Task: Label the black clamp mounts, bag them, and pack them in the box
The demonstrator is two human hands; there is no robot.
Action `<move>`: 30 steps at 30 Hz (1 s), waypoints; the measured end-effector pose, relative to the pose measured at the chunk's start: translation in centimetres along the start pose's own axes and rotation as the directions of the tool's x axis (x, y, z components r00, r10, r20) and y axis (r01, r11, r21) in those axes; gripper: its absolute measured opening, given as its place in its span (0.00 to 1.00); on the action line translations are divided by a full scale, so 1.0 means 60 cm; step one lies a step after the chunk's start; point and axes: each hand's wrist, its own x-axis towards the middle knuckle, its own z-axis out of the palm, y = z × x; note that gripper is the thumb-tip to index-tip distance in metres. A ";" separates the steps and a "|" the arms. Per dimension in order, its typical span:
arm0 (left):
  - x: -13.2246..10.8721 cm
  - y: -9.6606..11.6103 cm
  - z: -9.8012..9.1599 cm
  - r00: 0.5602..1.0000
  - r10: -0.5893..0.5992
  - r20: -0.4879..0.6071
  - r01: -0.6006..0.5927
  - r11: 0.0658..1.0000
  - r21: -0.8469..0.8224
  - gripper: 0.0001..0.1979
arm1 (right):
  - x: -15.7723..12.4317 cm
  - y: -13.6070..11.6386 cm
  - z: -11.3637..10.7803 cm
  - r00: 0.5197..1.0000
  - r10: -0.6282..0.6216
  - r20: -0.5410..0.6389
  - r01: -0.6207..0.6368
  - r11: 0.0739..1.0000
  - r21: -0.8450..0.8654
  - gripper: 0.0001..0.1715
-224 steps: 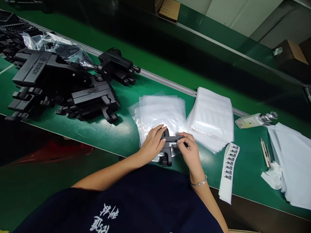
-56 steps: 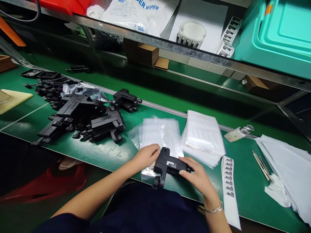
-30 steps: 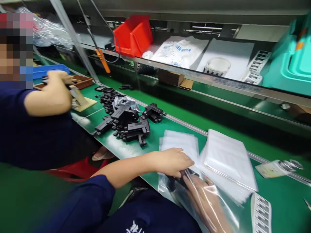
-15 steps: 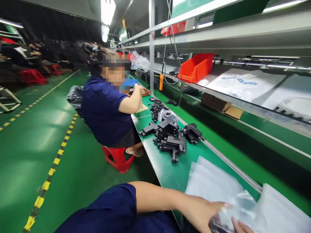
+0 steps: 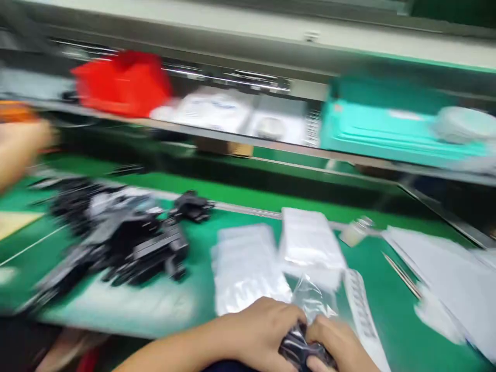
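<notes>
Bagging seems the step: the left hand (image 5: pixel 267 328) and right hand (image 5: pixel 336 338) curl closely around a black part (image 5: pixel 295 345) between them, apparently within a clear bag (image 5: pixel 311 298) (blurred here). Next probably calls for tucking its loose end, ahead of both.

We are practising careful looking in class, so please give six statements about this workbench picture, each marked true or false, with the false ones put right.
1. The left hand and right hand both grip a black item covered in clear plastic. True.
2. A red bin and a teal box are on the shelf. True.
3. The teal box is left of the red bin. False: it is to the right.
4. Black parts lie heaped on the green bench. True.
5. The right hand rests on the black parts. False: it is well apart from them.
6. The left hand is open and bare of anything. False: it grips the black item.
</notes>
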 end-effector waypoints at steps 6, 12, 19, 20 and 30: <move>0.050 -0.009 0.044 0.952 0.201 -0.231 -0.212 0.977 -0.021 0.30 | -0.178 -0.057 -0.130 0.836 0.439 -0.328 -0.443 0.894 0.069 0.23; 0.127 -0.072 0.113 0.993 0.119 -0.009 -0.119 0.993 0.016 0.17 | -0.492 -0.173 -0.262 -0.175 0.211 -0.962 -0.843 0.472 0.257 0.13; 0.172 -0.082 0.167 0.981 0.138 0.134 -0.155 0.980 0.125 0.17 | -0.698 0.011 -0.308 -0.452 0.311 -0.836 -0.884 -0.282 0.373 0.22; 0.176 -0.081 0.170 0.982 0.130 0.138 -0.149 0.979 0.139 0.17 | -0.720 0.045 -0.300 -0.472 0.350 -0.809 -0.872 -0.318 0.371 0.24; 0.207 -0.070 0.189 0.996 0.051 0.077 -0.064 0.981 0.182 0.16 | -0.823 0.247 -0.254 -0.499 0.587 -0.637 -0.847 -0.485 0.217 0.18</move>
